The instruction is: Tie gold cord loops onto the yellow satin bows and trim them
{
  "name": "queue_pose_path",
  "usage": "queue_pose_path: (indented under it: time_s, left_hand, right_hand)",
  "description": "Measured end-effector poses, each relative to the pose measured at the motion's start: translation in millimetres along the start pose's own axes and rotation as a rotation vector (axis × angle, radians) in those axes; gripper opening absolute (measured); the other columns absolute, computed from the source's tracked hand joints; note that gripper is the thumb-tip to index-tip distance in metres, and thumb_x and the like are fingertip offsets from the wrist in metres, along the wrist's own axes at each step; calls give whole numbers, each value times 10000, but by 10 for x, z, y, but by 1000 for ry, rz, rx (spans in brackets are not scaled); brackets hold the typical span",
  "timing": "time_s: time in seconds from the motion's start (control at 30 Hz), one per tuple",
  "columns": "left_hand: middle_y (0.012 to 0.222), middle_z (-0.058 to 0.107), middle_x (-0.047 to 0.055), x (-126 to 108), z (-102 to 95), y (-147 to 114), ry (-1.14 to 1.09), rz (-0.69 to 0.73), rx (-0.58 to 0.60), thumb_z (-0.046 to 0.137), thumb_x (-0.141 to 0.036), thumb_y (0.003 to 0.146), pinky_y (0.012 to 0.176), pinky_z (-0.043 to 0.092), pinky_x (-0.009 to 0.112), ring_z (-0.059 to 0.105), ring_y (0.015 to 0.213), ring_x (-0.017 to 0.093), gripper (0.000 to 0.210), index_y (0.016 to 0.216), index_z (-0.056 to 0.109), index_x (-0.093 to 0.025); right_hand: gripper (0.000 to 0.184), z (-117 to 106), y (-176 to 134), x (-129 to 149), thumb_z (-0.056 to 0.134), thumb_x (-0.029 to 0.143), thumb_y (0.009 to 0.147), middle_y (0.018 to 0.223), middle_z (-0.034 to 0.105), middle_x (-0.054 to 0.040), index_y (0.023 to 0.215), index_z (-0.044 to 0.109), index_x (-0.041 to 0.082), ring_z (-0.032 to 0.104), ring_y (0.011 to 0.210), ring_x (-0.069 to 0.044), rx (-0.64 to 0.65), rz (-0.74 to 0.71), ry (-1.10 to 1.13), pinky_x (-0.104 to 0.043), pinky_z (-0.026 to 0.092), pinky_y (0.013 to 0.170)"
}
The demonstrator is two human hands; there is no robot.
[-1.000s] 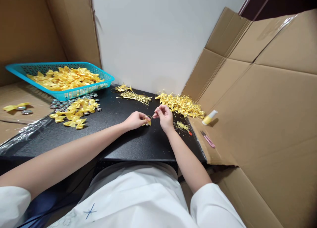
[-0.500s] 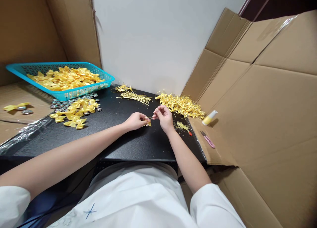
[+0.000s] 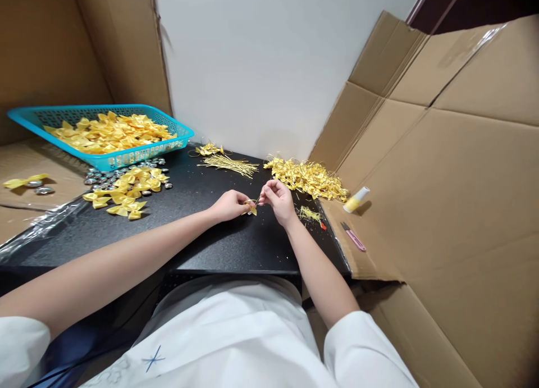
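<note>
Black table (image 3: 252,253): flat support for close fingerwork.
Teal basket (image 3: 101,161): its walls contain loose bows (image 3: 109,132).
Left hand (image 3: 231,205): right of basket, pinching yellow bow (image 3: 254,211), apparently steadying it.
Right hand (image 3: 278,200): farther right of basket, pinching gold cord (image 3: 255,201), seemingly for control.

basket (image 3: 126,159) (bows (image 3: 113,132) inside) left of cords (image 3: 229,165)

Yellow bows (image 3: 135,181) on black table (image 3: 244,247)
</note>
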State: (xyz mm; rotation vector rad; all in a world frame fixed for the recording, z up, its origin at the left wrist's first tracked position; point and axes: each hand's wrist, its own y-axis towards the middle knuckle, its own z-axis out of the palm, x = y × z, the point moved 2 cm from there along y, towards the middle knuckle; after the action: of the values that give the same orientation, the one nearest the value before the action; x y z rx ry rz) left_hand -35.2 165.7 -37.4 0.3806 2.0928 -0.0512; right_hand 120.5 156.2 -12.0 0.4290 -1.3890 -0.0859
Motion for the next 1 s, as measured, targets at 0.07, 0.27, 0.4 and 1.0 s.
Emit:
queue_pose_path:
  time_s: [0.07,0.27,0.4,1.0]
  left_hand:
    - [560,657,6,13,5,6,-4,-4,-4,658,-372,632,495,325,232,512,511,134,249,716,770,-165]
    - [672,721,25,51,-12,29,-106,-26,4,672,-318,609,591,415,250,587,612,160,236,764,774,-171]
    - [709,727,36,35,-68,28,-289,-79,-30,691,-291,588,625,444,265,589,617,151,244,779,762,-156]
    - [758,732,57,43,-79,44,-563,-166,18,731,-179,508,648,477,262,603,629,131,303,806,746,-128]
  right_hand:
    - [312,-7,7,-7,711,442,712,661,558,49,769,510,210,546,553,-80,-5,-14,7,-233,529,532]
    - [309,-32,13,17,723,444,679,616,579,56,745,541,203,534,512,-74,-1,16,-45,-213,497,498]
    - [272,-54,-8,52,723,417,666,580,599,44,728,593,187,523,475,-78,88,58,-116,-215,471,468]
    - [36,-170,-4,-197,604,134,653,526,593,34,646,639,137,540,433,-75,153,190,-653,-185,446,469]
